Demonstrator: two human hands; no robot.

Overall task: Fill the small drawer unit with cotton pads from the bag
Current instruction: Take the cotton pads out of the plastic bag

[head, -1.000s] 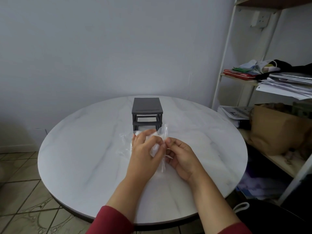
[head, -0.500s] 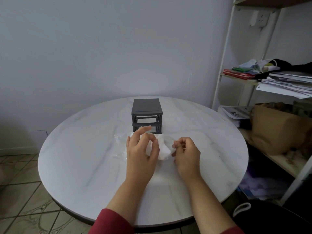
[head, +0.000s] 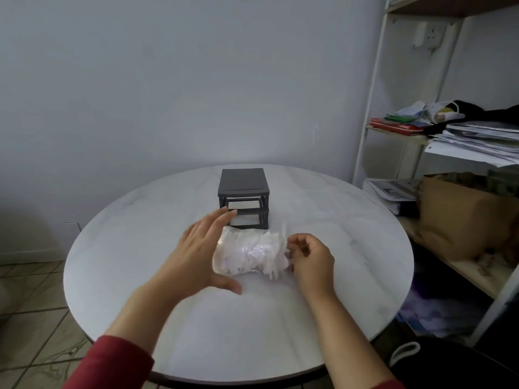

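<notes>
Cotton-pad bag [head: 250,252] lies between the hands, left hand [head: 196,254] splayed beside it, right hand [head: 309,256] pinching its end; bracing the bag should help free the pads.

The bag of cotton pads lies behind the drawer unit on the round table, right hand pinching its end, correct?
Not behind: the head view shows the bag of cotton pads lying in front of the drawer unit, nearer the person. It is on the round table, with the right hand pinching its end.
</notes>
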